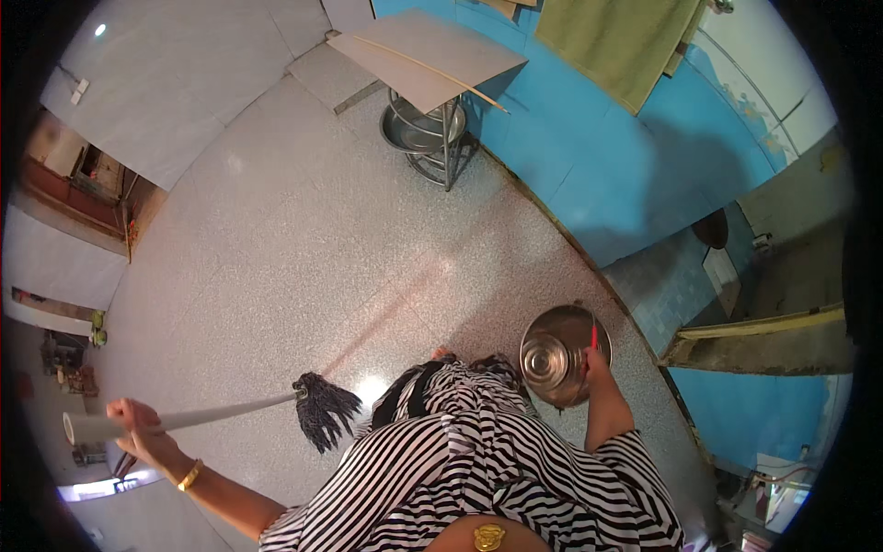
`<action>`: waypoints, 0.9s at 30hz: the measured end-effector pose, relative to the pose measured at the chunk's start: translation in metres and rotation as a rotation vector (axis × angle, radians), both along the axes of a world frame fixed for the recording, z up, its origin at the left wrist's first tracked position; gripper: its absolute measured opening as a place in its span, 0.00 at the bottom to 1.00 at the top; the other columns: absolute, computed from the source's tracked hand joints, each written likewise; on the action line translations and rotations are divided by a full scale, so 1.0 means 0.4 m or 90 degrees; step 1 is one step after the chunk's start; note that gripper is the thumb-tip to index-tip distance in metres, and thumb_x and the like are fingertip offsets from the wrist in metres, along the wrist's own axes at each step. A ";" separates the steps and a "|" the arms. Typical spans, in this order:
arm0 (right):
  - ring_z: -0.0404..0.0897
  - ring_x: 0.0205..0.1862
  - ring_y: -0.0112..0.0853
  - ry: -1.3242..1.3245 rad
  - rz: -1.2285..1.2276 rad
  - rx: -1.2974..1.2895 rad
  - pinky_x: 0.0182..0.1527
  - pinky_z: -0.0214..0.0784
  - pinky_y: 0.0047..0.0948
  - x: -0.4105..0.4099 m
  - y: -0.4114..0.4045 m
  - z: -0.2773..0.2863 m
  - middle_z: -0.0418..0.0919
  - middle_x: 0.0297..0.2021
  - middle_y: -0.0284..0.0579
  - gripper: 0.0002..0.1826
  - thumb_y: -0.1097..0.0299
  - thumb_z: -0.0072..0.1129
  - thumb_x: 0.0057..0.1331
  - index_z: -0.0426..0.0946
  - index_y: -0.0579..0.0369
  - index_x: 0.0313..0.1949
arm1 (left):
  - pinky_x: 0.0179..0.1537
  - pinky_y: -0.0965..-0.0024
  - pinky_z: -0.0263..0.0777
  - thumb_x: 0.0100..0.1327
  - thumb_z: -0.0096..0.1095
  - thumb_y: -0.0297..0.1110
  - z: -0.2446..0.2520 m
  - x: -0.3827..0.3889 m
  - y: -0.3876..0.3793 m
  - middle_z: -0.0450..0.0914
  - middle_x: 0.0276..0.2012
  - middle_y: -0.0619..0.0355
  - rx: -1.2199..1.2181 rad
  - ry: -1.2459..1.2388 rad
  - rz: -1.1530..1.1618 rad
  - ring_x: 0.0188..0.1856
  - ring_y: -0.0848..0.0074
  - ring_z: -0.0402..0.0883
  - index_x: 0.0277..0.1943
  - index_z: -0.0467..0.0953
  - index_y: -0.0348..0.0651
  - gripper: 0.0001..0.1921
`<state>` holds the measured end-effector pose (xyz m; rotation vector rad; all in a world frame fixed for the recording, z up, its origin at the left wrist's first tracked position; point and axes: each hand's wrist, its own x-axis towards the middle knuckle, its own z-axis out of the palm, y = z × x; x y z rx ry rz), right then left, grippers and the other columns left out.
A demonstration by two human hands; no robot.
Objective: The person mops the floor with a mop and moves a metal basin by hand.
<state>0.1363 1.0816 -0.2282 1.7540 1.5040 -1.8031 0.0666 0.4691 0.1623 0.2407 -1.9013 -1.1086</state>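
Observation:
At the lower left, my left hand (143, 431) is closed round the upper part of a pale mop handle (227, 412). The dark string mop head (325, 412) hangs at the other end, left of my striped clothing. On the right, my right hand (595, 364) grips something slim and red (594, 336) with a thin metal part, perhaps a knife. Directly beneath that hand is a round metal basin (569, 393), with a smaller round metal vessel (545, 360) in it. Whether my right hand also touches the basin cannot be told.
Ahead stands a metal rack (448, 155) holding metal basins, topped by a flat board (428, 52) with a thin stick (421, 63) across it. A blue wall (572, 165) with a hanging green cloth (614, 41) runs along the right. A doorway (759, 345) opens at the far right.

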 end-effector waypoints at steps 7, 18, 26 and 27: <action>0.60 0.11 0.25 0.028 0.217 0.034 0.13 0.52 0.23 -0.335 0.128 -0.213 0.61 0.11 0.35 0.07 0.66 0.46 0.48 0.66 0.55 0.19 | 0.18 0.83 0.51 0.51 0.49 0.29 0.017 0.078 0.102 0.57 0.12 0.64 -0.020 0.006 0.150 0.15 0.85 0.56 0.28 0.65 0.35 0.06; 0.62 0.16 0.28 -0.004 0.429 0.065 0.19 0.55 0.27 -0.805 0.138 -0.344 0.63 0.14 0.37 0.09 0.67 0.50 0.43 0.68 0.60 0.22 | 0.42 0.74 0.59 0.50 0.47 0.31 -0.031 0.266 0.261 0.68 0.32 0.55 -0.038 -0.066 0.582 0.37 0.74 0.66 0.39 0.65 0.33 0.14; 0.60 0.17 0.27 -0.033 0.420 -0.040 0.20 0.53 0.27 -1.073 0.089 -0.341 0.61 0.14 0.36 0.08 0.64 0.48 0.44 0.64 0.51 0.24 | 0.36 0.75 0.64 0.48 0.46 0.39 -0.085 0.348 0.455 0.70 0.31 0.54 0.052 -0.121 0.697 0.34 0.72 0.70 0.31 0.66 0.40 0.11; 0.59 0.16 0.27 0.001 0.411 -0.059 0.20 0.52 0.27 -1.102 0.077 -0.349 0.60 0.14 0.36 0.08 0.65 0.49 0.44 0.64 0.51 0.25 | 0.36 0.75 0.64 0.48 0.46 0.39 -0.088 0.351 0.469 0.70 0.31 0.54 0.046 -0.119 0.715 0.34 0.72 0.70 0.31 0.66 0.40 0.11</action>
